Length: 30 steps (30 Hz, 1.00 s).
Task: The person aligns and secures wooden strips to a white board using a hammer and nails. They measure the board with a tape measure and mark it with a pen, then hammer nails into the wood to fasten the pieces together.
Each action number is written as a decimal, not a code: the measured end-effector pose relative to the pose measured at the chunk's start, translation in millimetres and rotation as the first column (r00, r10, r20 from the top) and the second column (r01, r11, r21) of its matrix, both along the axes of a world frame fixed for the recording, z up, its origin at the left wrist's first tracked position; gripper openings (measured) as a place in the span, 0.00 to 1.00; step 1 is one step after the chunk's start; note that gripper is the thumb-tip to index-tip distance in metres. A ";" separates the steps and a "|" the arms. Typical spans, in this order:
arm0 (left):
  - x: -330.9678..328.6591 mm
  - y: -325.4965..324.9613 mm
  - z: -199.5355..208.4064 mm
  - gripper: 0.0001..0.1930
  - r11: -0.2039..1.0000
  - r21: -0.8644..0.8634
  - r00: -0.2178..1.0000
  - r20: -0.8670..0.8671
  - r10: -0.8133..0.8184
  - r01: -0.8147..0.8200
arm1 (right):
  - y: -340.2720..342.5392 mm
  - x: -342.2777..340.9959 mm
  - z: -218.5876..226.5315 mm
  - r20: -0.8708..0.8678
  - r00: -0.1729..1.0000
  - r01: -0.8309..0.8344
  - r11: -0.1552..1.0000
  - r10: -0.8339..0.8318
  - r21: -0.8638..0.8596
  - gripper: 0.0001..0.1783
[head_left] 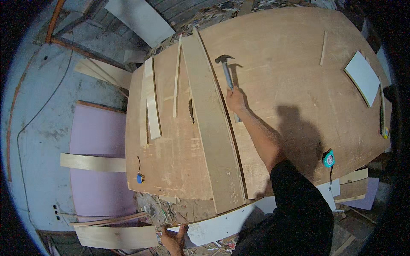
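so the surface is a big plywood tabletop (pixel 273 51), scuffed, with scraps littering the floor (pixel 171 213) beyond its near edge. off to the left there's a grubby pale blue wall (pixel 34 141) and a lilac panel (pixel 96 128). one long board (pixel 213 136) crosses the top from far to near, and a saw-toothed blade (pixel 191 111) shows just left of it. blue tape measure (pixel 140 178) sits near left, teal tape measure (pixel 328 158) near right.

the claw hammer (pixel 227 72) is over the tabletop just right of the long board, in the person's right hand (pixel 235 100). head points far, handle end points near, so the long axis runs far to near, with the head leaning a bit left. the right hand's fingers are wrapped snugly around the handle.

left hand (pixel 173 241) is at the left end of a white panel strip (pixel 213 226) along the near side, thumb and a finger spread apart. can't tell if they're pinching it.
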State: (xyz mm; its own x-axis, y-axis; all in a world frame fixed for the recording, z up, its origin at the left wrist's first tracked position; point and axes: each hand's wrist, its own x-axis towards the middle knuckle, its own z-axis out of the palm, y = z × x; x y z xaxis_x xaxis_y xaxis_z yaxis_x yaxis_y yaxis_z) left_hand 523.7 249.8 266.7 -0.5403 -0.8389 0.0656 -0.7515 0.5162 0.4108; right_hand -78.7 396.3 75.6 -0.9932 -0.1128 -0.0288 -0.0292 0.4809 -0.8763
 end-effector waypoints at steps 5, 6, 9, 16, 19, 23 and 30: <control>-4.2 4.0 3.4 0.29 1.000 0.004 0.996 0.086 0.013 -0.013 | -4.8 -2.4 -0.2 0.006 0.999 -0.035 0.997 0.034 0.064 0.29; -3.7 5.1 1.0 0.27 0.984 0.143 0.995 0.003 0.104 -0.103 | -7.1 1.6 1.5 -0.018 1.000 0.025 0.998 -0.025 0.049 0.29; 1.1 5.3 -8.9 0.27 0.975 0.216 0.963 -0.247 0.108 -0.054 | -6.0 10.0 10.8 0.081 0.983 -0.172 0.981 0.164 0.090 0.27; 14.8 -8.8 -13.1 0.33 1.000 -0.009 0.998 0.049 0.026 -0.026 | -16.3 20.4 19.6 0.093 0.991 -0.103 0.994 0.101 0.021 0.25; 10.9 -12.4 -10.6 0.35 0.986 -0.150 0.990 0.132 -0.052 0.072 | -26.1 20.6 15.9 0.044 0.993 -0.110 0.993 0.108 0.031 0.25; 4.5 -4.0 -6.7 0.33 0.996 -0.091 0.984 0.172 0.034 -0.018 | -20.0 26.9 22.1 0.148 0.978 -0.164 0.982 0.149 0.091 0.28; -4.4 8.0 8.2 0.38 0.994 -0.083 0.993 0.102 -0.064 0.073 | 56.5 138.9 25.7 -0.016 0.884 -0.423 0.814 0.467 0.398 0.29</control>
